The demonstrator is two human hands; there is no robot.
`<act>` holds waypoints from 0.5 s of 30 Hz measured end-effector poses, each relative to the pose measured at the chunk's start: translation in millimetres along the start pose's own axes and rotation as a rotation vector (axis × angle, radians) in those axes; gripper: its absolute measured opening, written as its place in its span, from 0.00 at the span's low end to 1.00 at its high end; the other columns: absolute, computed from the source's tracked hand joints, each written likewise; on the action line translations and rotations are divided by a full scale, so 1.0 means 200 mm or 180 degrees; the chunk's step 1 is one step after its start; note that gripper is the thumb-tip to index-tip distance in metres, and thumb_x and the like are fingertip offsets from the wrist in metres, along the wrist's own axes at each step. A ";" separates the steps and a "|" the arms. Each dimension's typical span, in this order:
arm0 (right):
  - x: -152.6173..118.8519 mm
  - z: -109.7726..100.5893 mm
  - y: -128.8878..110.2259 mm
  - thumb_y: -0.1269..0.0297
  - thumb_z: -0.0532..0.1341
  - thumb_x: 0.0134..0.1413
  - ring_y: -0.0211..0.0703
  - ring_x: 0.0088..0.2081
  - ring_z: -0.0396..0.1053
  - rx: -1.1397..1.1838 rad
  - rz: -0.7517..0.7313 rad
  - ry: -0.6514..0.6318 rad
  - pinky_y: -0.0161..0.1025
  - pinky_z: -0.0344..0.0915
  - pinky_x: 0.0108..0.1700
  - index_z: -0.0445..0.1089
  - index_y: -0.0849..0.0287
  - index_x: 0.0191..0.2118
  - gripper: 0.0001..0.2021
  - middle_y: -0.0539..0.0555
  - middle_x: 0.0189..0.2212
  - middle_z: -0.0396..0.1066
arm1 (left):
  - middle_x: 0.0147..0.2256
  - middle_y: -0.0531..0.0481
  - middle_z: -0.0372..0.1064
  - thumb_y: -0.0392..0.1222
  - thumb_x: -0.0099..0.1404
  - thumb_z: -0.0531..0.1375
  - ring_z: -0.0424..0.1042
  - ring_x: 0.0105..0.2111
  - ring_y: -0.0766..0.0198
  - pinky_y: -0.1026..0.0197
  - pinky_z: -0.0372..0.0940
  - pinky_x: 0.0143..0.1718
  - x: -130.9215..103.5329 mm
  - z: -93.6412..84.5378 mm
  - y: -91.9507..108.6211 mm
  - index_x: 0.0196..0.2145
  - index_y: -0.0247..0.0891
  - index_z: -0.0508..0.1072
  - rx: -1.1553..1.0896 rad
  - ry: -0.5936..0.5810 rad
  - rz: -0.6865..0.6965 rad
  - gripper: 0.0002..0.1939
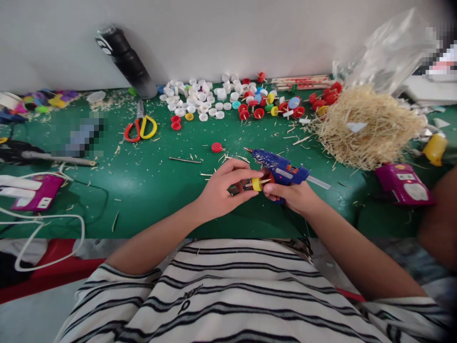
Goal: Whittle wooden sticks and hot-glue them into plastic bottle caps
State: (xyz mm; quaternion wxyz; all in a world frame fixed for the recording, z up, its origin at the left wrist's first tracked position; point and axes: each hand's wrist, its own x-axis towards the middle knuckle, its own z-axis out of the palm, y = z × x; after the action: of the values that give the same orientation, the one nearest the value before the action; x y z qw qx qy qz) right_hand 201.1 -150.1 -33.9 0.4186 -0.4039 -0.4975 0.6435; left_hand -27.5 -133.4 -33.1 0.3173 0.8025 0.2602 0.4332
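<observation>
My left hand [225, 185] pinches a yellow bottle cap [256, 184] between thumb and fingertips. A thin wooden stick pokes out of the cap; part of what lies behind my fingers is hidden. My right hand [291, 194] is wrapped round the handle of a blue glue gun [280, 167], its nozzle pointing up and left and a clear glue stick [319, 182] jutting from the back. The right fingertips are close beside the cap; whether they touch it I cannot tell. Just beyond my hands lie a red cap [216, 147] and a thin metal rod [184, 160].
White caps [194, 97] and coloured caps on sticks spread along the back. Scissors [140, 125] and a black bottle [126, 59] stand left; a straw heap [371, 126] lies right. Purple power sockets [403, 183] flank me, with white cables [80, 219] at left. Another person's arm [441, 219] shows at right.
</observation>
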 end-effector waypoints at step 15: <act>-0.02 -0.04 0.00 0.40 0.76 0.48 0.40 0.29 0.67 0.0029 -0.0651 0.0241 0.40 0.63 0.29 0.78 0.52 0.43 0.25 0.52 0.34 0.75 | 0.55 0.44 0.80 0.41 0.69 0.69 0.83 0.48 0.63 0.65 0.82 0.37 0.02 -0.01 0.03 0.55 0.44 0.75 -0.2062 -0.0170 -0.0647 0.18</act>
State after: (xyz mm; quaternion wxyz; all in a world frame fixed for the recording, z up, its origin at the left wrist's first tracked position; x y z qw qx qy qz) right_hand 210.4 -151.4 -35.2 0.5025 -0.3731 -0.5170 0.5839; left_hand -26.7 -134.4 -26.6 0.6040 0.6410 0.1793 0.4384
